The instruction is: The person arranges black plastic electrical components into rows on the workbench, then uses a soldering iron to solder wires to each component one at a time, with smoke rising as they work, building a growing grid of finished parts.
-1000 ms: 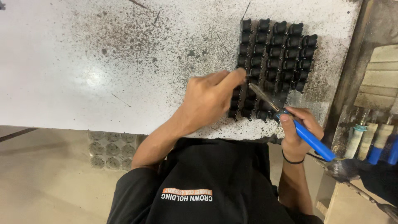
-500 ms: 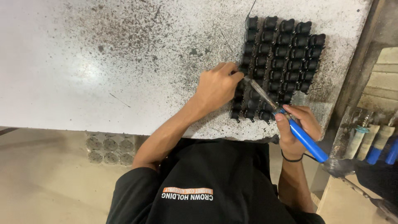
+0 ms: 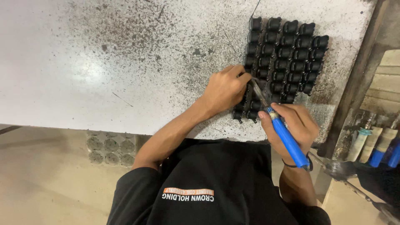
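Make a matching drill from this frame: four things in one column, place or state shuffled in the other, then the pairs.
Things:
1. left hand
2. right hand
3. blue-handled tool
4. black parts

Place or state:
A. packed in rows on the speckled table
B. pressing on the near-left part of the block
C. wrapped around a blue handle
D. metal tip slanting up toward the block

Pairs: 1-B, 2-C, 3-D, 4-A

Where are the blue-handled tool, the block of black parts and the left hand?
blue-handled tool [image 3: 289,141]: head view, middle of handle.
black parts [image 3: 291,52]: head view, centre of block.
left hand [image 3: 225,89]: head view, back of hand.
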Demonstrator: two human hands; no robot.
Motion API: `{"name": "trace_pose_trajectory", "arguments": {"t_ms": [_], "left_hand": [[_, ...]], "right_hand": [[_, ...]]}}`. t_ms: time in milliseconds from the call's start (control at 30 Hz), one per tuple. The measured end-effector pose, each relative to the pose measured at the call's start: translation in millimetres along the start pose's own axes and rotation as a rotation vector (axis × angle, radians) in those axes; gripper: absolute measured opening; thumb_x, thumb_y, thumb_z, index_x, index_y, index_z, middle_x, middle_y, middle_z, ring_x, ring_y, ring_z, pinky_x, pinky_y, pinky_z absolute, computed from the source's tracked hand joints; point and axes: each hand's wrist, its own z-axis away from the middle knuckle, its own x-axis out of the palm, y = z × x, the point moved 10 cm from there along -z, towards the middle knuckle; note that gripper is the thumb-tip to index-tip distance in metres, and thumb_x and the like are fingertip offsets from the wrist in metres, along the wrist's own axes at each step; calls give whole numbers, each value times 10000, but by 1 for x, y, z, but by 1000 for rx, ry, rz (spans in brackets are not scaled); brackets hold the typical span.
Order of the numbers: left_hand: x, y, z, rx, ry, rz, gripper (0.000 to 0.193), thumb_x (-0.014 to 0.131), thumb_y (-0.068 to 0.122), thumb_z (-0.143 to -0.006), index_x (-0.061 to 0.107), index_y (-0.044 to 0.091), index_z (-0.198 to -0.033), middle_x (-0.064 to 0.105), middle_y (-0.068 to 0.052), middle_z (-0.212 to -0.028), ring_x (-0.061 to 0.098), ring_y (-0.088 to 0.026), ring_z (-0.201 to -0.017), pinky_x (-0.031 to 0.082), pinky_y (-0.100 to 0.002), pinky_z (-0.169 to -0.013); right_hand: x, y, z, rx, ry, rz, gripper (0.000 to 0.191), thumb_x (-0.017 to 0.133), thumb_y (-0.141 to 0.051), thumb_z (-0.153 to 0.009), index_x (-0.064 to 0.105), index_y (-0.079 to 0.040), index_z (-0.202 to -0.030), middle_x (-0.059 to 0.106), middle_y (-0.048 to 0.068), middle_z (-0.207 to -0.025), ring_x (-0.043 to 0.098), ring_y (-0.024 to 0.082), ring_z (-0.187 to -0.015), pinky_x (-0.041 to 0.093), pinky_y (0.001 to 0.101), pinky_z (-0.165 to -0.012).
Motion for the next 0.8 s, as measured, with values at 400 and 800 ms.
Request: {"name": "trace_pose_trajectory", "arguments": {"t_ms": [400,800], "left_hand": [[-86,24,-7,-25,134,90,213,621,-71,-873,624,15,-1067,750,-110,-923,710,-259,-622,531,-370,-495],[-11,-23,-10,-113,90,-69,293,661,-34,-768,761,68,-1024,668,-121,-947,698,-262,-851,580,-390,-585]], "right_hand": [[-13,82,34,247,235,-320,292,859,-209,-997,741,30,-1115,699,77,-967,592,108,-785,429,213,-714],[-1,83,24,161,218,-296,293,849,-201,-1010,726,21,-1158,698,96,-1025,575,127,-834,430,240,-749]]}}
